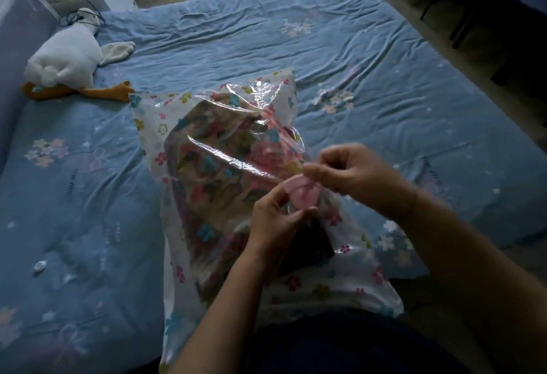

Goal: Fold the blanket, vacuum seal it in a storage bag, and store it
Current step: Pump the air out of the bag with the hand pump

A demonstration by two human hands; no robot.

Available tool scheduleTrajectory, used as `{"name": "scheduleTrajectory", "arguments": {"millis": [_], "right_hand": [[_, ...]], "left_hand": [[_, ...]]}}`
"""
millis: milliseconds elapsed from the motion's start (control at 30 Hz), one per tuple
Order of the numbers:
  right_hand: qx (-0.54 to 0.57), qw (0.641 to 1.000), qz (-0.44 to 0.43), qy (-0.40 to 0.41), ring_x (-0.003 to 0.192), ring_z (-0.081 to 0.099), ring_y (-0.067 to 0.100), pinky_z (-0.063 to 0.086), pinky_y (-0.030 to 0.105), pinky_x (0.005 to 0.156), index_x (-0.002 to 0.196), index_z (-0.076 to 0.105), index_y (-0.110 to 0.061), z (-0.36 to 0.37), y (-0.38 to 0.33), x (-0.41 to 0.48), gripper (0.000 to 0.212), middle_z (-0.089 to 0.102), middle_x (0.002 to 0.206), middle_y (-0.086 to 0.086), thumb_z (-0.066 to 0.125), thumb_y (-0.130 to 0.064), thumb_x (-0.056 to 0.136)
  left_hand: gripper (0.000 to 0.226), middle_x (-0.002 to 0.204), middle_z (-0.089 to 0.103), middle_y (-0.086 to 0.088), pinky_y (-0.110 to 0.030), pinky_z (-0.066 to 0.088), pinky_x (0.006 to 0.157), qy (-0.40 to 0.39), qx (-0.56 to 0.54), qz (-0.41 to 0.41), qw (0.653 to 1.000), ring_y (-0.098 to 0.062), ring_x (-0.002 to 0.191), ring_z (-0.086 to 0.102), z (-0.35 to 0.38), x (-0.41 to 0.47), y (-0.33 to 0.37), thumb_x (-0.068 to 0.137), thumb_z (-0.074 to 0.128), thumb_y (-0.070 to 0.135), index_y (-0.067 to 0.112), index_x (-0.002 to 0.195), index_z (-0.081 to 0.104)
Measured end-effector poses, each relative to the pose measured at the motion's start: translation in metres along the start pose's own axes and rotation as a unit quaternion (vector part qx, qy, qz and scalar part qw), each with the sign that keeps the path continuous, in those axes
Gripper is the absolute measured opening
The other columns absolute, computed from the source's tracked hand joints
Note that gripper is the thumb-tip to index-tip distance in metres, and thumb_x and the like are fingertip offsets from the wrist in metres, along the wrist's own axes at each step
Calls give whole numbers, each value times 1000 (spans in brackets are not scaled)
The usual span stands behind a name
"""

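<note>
On the flowered plastic storage bag, our left hand and right hand pinch its round pink valve cap; vacuuming likely follows.

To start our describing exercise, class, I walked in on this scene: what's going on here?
The folded blanket is already inside the flowered storage bag on the bed. The person's left hand and right hand both pinch a pink round piece on the bag, probably its air valve. The bag looks loose, not yet flattened. A plush goose lies nearby.
</note>
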State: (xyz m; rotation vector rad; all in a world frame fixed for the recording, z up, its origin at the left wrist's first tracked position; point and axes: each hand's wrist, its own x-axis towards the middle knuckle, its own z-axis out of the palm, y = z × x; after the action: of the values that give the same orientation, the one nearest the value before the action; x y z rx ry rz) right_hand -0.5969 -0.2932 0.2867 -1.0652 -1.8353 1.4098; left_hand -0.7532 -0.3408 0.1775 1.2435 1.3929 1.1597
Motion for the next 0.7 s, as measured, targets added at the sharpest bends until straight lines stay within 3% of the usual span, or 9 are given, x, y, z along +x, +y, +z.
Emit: {"name": "scheduleTrajectory", "arguments": {"millis": [67, 133, 267, 367, 467, 533, 567, 633, 700], "right_hand": [[116, 992, -45, -11, 45, 33, 6, 27, 17, 44, 58, 48, -9, -6, -19, 0, 37, 41, 48, -6, 66, -25, 86], [149, 987, -50, -14, 45, 34, 8, 27, 20, 44, 59, 46, -8, -3, -13, -1, 35, 42, 50, -3, 64, -20, 86], [-79, 992, 95, -6, 53, 39, 12, 34, 31, 54, 65, 54, 1, 16, 46, -8, 39, 45, 57, 4, 71, -29, 85], [-126, 990, 65, 1, 51, 36, 7, 32, 28, 52, 59, 53, -8, 12, 39, -13, 38, 42, 53, -2, 71, -30, 83], [37, 999, -37, 3, 47, 35, 9, 29, 21, 45, 65, 50, 12, 1, -9, -15, 47, 42, 51, 1, 68, -26, 87], [151, 986, -69, 6, 45, 36, 9, 30, 19, 43, 63, 48, 8, 0, -20, -16, 42, 44, 50, -2, 65, -23, 86], [154, 986, -62, 8, 45, 38, 8, 31, 19, 44, 62, 49, 3, 4, -16, -16, 38, 46, 50, -2, 65, -22, 85], [51, 998, -8, 25, 49, 42, 9, 36, 25, 48, 63, 52, 2, 19, 13, -19, 38, 48, 52, 5, 66, -26, 85], [-94, 993, 69, 23, 54, 42, 13, 37, 32, 55, 62, 55, -6, 30, 51, -23, 39, 48, 55, 7, 69, -34, 85]], "left_hand": [[56, 108, 74, 2, -19, 51, 88, 7, 13, 12, 1000, -9, 102, 69, -1, 2, 1, 66, 89, 8, 7, 118, 68], [56, 106, 74, 3, -18, 51, 86, 6, 13, 6, 1000, -8, 100, 69, 0, 1, 0, 66, 89, 7, 7, 119, 68], [50, 104, 75, 1, -25, 54, 85, -8, -2, -14, 1000, -7, 96, 69, 4, -8, -8, 68, 86, 1, 14, 114, 69], [52, 105, 75, -1, -32, 55, 88, -3, -21, -20, 1000, -12, 99, 69, 6, -12, -12, 67, 87, 4, 13, 115, 69], [55, 107, 74, 2, -22, 52, 89, 5, 3, -7, 1000, -9, 101, 69, 0, -6, -8, 67, 88, 7, 8, 118, 68], [58, 109, 73, 0, -22, 53, 89, -6, 16, 2, 1000, -10, 103, 69, -4, -4, -8, 67, 89, 10, 7, 120, 67], [57, 108, 74, -1, -22, 53, 86, -6, 17, -1, 1000, -10, 101, 69, -5, -5, -9, 66, 89, 10, 6, 118, 67], [51, 102, 75, 1, -21, 53, 81, -7, 16, -9, 1000, -8, 94, 70, -6, -9, -11, 66, 89, 6, 9, 113, 69], [50, 100, 74, 3, -19, 52, 80, -20, 37, -8, 999, -6, 91, 69, -4, -14, -14, 66, 88, 6, 22, 110, 68]]}}
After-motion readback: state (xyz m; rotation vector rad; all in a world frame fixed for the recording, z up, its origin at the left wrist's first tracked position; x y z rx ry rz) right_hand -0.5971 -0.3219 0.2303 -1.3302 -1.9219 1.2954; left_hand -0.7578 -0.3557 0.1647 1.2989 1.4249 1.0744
